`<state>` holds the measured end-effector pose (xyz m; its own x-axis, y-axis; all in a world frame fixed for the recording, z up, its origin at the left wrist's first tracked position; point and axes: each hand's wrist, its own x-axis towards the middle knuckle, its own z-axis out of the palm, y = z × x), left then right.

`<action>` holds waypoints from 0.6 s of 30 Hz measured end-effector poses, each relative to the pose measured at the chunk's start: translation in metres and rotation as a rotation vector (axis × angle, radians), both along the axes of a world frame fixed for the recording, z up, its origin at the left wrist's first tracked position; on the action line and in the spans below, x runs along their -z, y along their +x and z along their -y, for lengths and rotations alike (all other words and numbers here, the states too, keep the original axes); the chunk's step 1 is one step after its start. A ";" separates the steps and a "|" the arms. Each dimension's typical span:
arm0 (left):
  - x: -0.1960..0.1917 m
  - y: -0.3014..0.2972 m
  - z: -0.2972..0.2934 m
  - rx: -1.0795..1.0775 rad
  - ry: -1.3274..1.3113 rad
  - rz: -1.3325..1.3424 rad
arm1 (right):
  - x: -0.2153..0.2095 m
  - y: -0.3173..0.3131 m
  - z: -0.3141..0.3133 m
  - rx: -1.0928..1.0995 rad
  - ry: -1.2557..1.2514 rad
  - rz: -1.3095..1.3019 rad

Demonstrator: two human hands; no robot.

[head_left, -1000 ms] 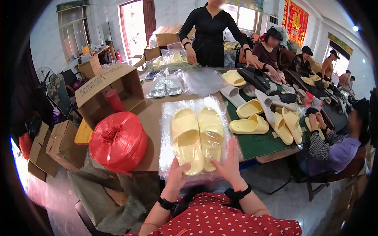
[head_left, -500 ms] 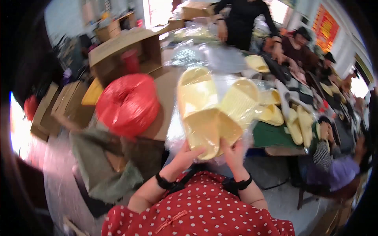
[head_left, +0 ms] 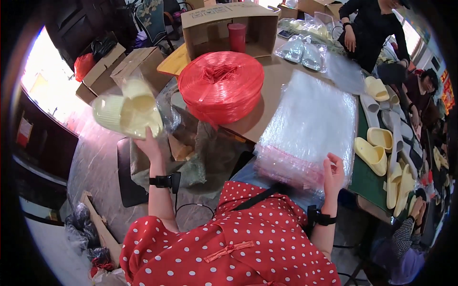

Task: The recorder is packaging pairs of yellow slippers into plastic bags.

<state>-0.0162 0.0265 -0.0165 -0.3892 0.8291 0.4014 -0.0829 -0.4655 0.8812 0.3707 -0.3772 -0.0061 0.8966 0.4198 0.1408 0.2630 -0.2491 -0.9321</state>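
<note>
Slippers point(head_left: 128, 117), yellow and bagged, out left of the red roll point(head_left: 221, 88), left hand point(head_left: 150, 145) gripping their near edge, where a firm pinch should keep both together, right hand point(head_left: 333, 174) loosely open, seemingly empty, by the clear bags point(head_left: 310, 124)!

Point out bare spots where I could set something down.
Tabletop: a bare patch between the red roll, the box and the bag stack. Floor: bare between the cartons and the plank. The green mat is crowded with slippers, except a narrow near strip beside the bag stack.
</note>
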 end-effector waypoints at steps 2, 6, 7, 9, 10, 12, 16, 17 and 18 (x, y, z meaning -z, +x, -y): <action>0.057 -0.006 -0.015 -0.008 -0.063 -0.107 | 0.018 0.007 0.002 -0.013 -0.016 0.061; 0.174 -0.037 -0.030 0.209 -0.345 -0.292 | 0.020 0.008 0.004 -0.078 -0.058 0.173; 0.184 -0.033 -0.028 0.350 -0.498 -0.232 | 0.020 0.007 0.005 -0.069 -0.065 0.174; 0.196 -0.023 -0.028 0.497 -0.649 -0.169 | 0.019 0.004 0.003 -0.084 -0.015 0.142; 0.198 -0.018 -0.029 0.250 -0.662 -0.341 | 0.019 0.003 0.001 -0.077 -0.014 0.146; 0.191 -0.006 -0.034 0.032 -0.626 -0.501 | 0.021 0.004 0.003 -0.111 -0.077 0.223; 0.086 0.058 0.001 0.121 -0.141 -0.582 | 0.016 0.001 0.003 -0.094 -0.132 0.423; 0.044 0.082 0.024 0.178 -0.064 -0.507 | 0.016 0.000 0.002 -0.087 -0.131 0.365; 0.016 0.096 0.040 0.248 0.039 -0.509 | 0.017 0.002 0.003 -0.102 -0.148 0.490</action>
